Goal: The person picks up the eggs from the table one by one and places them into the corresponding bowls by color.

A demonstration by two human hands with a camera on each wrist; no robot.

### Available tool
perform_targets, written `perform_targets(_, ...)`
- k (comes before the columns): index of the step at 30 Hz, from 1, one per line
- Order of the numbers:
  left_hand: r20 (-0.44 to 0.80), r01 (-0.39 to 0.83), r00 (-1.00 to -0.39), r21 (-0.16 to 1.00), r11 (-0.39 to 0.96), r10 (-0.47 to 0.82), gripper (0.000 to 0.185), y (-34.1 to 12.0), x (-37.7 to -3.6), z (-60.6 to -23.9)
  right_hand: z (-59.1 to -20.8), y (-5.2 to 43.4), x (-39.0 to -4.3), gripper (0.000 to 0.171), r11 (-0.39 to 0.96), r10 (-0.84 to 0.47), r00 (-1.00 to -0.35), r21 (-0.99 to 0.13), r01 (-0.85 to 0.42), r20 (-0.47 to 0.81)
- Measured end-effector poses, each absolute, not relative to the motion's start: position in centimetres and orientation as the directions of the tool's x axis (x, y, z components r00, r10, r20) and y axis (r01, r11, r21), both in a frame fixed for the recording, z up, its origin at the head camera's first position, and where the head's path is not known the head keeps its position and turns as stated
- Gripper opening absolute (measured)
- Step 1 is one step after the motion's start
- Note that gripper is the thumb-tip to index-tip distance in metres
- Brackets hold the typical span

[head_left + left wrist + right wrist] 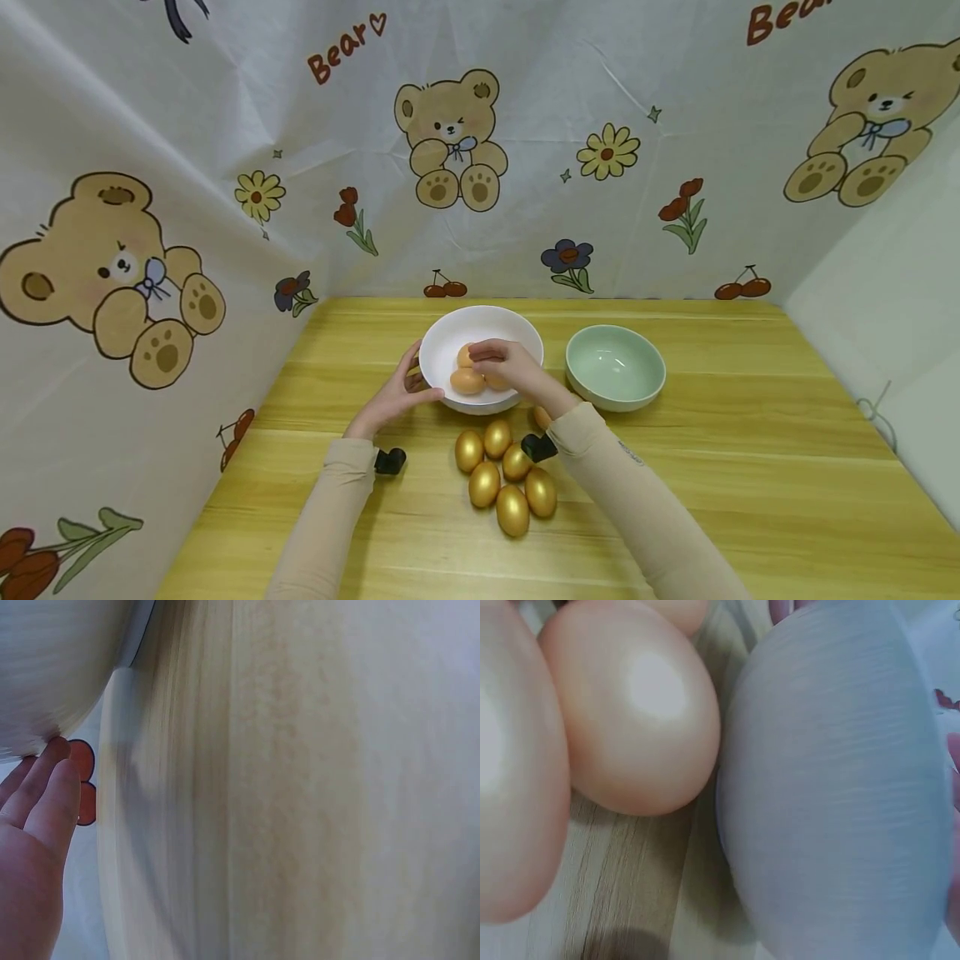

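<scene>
Head view shows a person in beige sleeves working at a wooden table [750, 467] backed by a cloth printed with bears and flowers. A white bowl [450, 337] sits toward the far middle of the table, and a pale green bowl [615, 367] stands just to its right, apart from it. The left hand [393, 400] rests against the white bowl's left outer wall, fingers laid fairly straight along the curve rather than curled round it; the left wrist view confirms fingertips [52, 761] touching the bowl's white side. The right hand [510, 367] reaches over the bowl's near right rim, its fingers bent down onto brown eggs [467, 382] lying inside; whether it actually pinches one cannot be told, as the hand covers the contact. At least two brown eggs show in the bowl, one near the front and one partly hidden behind the fingers.

On the table just near of the white bowl lies a cluster of golden eggs [513, 510], six touching or almost touching one another, between the two forearms. One more egg [542, 417] peeks out beside the right wrist. The right wrist view shows golden eggs [634, 712] close up, lying on the wood just beside the bowl's outer wall [840, 795].
</scene>
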State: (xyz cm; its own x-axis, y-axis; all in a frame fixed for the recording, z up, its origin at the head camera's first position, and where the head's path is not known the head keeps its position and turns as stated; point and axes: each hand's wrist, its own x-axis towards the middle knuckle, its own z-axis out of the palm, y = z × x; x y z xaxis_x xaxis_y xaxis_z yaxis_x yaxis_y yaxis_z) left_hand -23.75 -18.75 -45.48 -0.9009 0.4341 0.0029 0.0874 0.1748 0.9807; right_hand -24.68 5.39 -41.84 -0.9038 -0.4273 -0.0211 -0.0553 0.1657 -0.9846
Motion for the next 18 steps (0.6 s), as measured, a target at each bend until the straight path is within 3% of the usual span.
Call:
perform_targets(12,0.003,0.087,-0.902,0.981,0.173,0.431,0.097,-18.6,-23.5,-45.2,-41.1,7.8,-22.4,0.038,0.02,-0.465,-0.885,-0.999,-0.043,0.029)
perform_targets(18,0.003,0.083,-0.902,0.983,0.164,0.432,0.097,-18.5,-23.4,-45.0,-41.1,10.1,-21.6,0.041,0.039,-0.416,-0.909,-0.999,-0.022,0.003)
